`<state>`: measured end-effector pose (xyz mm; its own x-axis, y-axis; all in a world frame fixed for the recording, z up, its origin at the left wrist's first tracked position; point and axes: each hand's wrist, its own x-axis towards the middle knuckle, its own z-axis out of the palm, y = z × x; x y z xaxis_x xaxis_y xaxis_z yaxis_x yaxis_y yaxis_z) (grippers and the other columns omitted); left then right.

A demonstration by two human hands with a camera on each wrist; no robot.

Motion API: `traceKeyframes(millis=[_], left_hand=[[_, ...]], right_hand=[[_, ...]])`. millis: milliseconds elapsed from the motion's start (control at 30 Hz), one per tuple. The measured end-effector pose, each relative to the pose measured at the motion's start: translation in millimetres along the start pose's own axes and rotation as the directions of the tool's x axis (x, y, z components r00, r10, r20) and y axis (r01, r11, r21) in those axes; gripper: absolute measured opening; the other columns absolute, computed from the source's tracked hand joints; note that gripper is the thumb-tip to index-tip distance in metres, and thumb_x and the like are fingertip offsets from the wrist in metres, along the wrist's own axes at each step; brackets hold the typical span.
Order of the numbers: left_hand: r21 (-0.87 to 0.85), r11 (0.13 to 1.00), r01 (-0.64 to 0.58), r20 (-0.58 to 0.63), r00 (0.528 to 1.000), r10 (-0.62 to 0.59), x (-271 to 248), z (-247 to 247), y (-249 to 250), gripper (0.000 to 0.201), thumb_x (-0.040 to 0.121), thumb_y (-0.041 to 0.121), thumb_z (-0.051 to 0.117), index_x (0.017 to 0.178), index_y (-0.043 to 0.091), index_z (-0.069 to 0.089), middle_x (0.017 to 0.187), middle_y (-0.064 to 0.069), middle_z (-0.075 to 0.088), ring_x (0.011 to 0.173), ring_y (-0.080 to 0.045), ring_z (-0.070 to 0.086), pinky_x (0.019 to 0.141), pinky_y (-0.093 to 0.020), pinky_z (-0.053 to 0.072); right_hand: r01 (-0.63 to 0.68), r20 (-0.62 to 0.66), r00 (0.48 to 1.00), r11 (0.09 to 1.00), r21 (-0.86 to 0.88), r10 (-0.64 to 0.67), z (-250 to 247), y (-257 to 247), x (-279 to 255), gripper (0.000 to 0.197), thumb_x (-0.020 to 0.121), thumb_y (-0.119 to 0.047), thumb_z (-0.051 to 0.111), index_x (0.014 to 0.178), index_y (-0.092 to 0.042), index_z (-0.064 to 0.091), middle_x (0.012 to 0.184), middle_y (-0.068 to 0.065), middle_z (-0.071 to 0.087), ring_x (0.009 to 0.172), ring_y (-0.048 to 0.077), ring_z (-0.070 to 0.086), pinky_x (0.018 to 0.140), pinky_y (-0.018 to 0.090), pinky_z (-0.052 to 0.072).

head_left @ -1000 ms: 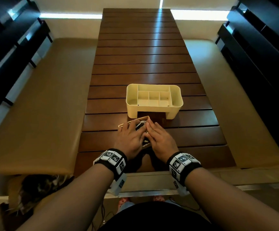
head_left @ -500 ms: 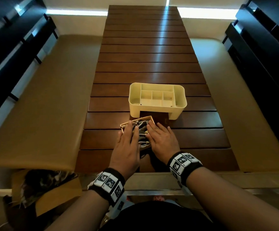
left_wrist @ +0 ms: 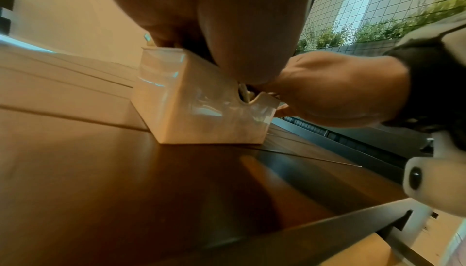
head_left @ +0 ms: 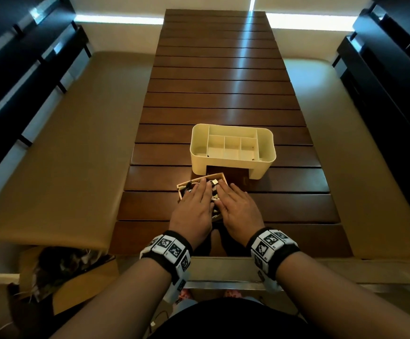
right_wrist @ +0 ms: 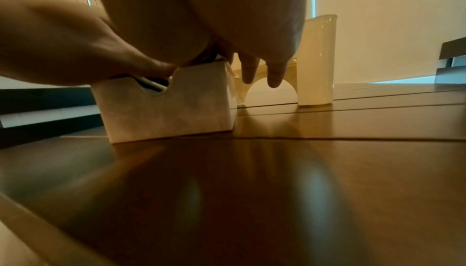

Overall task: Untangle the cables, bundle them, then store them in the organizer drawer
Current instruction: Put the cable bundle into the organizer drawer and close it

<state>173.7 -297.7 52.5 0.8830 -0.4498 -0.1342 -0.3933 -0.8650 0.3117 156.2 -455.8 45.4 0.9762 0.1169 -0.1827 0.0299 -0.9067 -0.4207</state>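
A cream drawer [head_left: 184, 189] stands out of the organizer [head_left: 232, 165] on the slatted wooden table [head_left: 223, 106], just in front of the organizer's empty slot. Bundled grey and white cables [head_left: 214, 185] fill it. My left hand [head_left: 196, 199] and right hand [head_left: 233, 199] lie side by side, palms down, fingers straight, pressing on the cables. The left wrist view shows the drawer [left_wrist: 201, 111] with a cable [left_wrist: 243, 93] peeking from its front notch. In the right wrist view my right fingers [right_wrist: 274, 73] hang past the drawer [right_wrist: 171, 111], toward the organizer [right_wrist: 316, 61].
Tan padded benches [head_left: 64, 148] flank the table on both sides, with dark shelving [head_left: 395, 94] beyond them. A cardboard box [head_left: 76, 277] of odds and ends sits on the floor at lower left. The table's near edge is just behind my wrists.
My left hand's fingers, curled over the drawer a second ago, now lie straight and flat on the cables. Both hands have slid a little forward over the drawer.
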Motion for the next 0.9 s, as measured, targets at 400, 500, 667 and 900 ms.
traceKeyframes(millis=[400, 500, 667, 900], left_hand=[[0.045, 0.999, 0.02, -0.038, 0.999, -0.018, -1.1, -0.2, 0.0, 0.06, 0.102, 0.038, 0.015, 0.16, 0.021, 0.013, 0.169, 0.002, 0.008, 0.154, -0.016, 0.001, 0.117, -0.041, -0.019], [-0.133, 0.987, -0.088, -0.183, 0.981, 0.063, -17.9, -3.3, 2.8, 0.061, 0.099, 0.042, 0.034, 0.157, 0.021, 0.027, 0.165, 0.0, 0.023, 0.148, -0.017, 0.015, 0.123, -0.04, 0.006], [-0.455, 0.879, 0.145, -0.295, 0.907, -0.302, -45.8, -7.1, -13.2, 0.07, 0.1, 0.033, 0.051, 0.159, 0.017, 0.016, 0.167, -0.004, 0.012, 0.147, -0.016, 0.014, 0.118, -0.037, 0.018], [-0.288, 0.948, 0.131, -0.113, 0.979, -0.17, -17.7, -1.5, -16.9, 0.051, 0.109, 0.027, 0.025, 0.158, 0.014, 0.016, 0.167, -0.004, 0.014, 0.15, -0.009, -0.006, 0.121, -0.029, -0.007]], right_hand=[[0.042, 0.11, 0.993, 0.997, -0.066, -0.034, -7.8, -5.5, 16.5, 0.052, 0.107, -0.038, 0.02, 0.158, -0.033, 0.009, 0.165, -0.016, 0.002, 0.153, 0.013, -0.003, 0.123, 0.051, 0.001], [0.048, 0.115, 0.993, 0.995, -0.091, -0.038, -6.9, -4.9, 15.9, 0.053, 0.107, -0.042, 0.021, 0.158, -0.034, 0.008, 0.165, -0.016, 0.001, 0.153, 0.014, -0.001, 0.122, 0.054, 0.0], [0.026, 0.057, 0.998, 0.999, -0.039, -0.024, -0.8, -4.9, 15.8, 0.051, 0.107, -0.039, 0.023, 0.157, -0.033, 0.014, 0.165, -0.017, 0.004, 0.153, 0.013, 0.002, 0.123, 0.052, 0.002], [0.025, 0.043, 0.999, 1.0, -0.003, -0.025, -0.1, -6.6, 12.9, 0.051, 0.107, -0.037, 0.022, 0.157, -0.031, 0.015, 0.165, -0.016, 0.006, 0.153, 0.013, 0.003, 0.123, 0.05, 0.005]])
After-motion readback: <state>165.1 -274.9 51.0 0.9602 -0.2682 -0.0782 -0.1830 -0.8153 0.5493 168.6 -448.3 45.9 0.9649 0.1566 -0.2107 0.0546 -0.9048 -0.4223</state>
